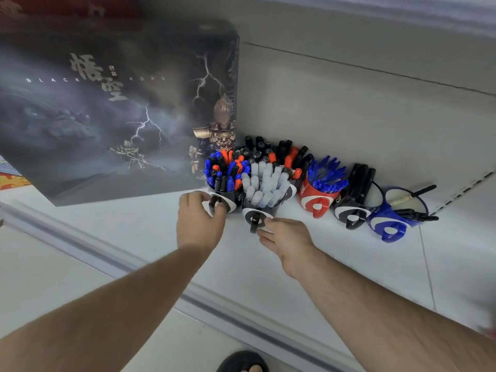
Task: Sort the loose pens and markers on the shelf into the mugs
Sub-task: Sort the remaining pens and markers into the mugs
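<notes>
Behind front mugs (259, 210), half-hidden markers (281, 151)

A large dark box (118, 108) printed with lightning, an armoured figure and the words "BLACK WU KONG" stands upright against a pale grey back panel (362, 108). A dark sandal (241, 362) shows on the floor below.

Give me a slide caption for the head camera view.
Left hand grips a black mug's handle while right hand touches the neighbouring mug's handle.
</notes>
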Available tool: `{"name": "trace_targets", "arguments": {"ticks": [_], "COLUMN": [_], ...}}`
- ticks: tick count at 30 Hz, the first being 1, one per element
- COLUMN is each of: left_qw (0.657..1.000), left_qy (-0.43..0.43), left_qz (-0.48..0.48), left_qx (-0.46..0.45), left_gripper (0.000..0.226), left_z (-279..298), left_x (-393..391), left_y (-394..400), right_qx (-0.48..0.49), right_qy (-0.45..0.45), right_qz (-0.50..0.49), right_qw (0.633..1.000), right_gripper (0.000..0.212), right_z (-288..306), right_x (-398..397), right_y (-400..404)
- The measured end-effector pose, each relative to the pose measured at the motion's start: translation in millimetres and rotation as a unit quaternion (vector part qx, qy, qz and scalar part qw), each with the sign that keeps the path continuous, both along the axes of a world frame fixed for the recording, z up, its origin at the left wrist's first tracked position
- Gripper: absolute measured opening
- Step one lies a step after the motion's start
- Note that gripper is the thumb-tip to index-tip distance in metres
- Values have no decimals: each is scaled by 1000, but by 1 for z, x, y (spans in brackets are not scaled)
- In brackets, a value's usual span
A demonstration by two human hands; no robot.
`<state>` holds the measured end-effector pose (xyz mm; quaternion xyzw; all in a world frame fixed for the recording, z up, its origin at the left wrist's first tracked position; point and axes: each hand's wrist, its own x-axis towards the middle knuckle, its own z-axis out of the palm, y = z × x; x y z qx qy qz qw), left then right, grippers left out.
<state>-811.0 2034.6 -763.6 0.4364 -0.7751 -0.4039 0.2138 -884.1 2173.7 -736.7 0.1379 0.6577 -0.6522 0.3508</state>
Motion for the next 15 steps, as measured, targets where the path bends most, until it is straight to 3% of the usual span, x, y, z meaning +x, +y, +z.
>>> {"name": "trace_targets", "arguments": {"ticks": [3, 8, 11, 15], "left_qw": [980, 875, 822, 795], "left_qy": [23, -55, -114, -134], "left_qz": [-192, -469, -550, -589], "left_qx": [-36, -102, -97, -60], "left_gripper": [14, 19, 15, 10], "left_z": [40, 101, 112, 102], "left_x": [-3, -29, -40, -49], "left_y": [37, 139, 211, 296], "right_qx": [16, 64, 89, 127], "right_qy": [69, 167, 191, 203], "right_qz": [-25, -44, -57, -97], "right_qw": [997, 983, 976, 966], "right_gripper": [6, 17, 23, 36], "right_z": [23, 52, 58, 52], "right_x": [4, 20, 30, 33], "right_y": [49, 150, 212, 290]}}
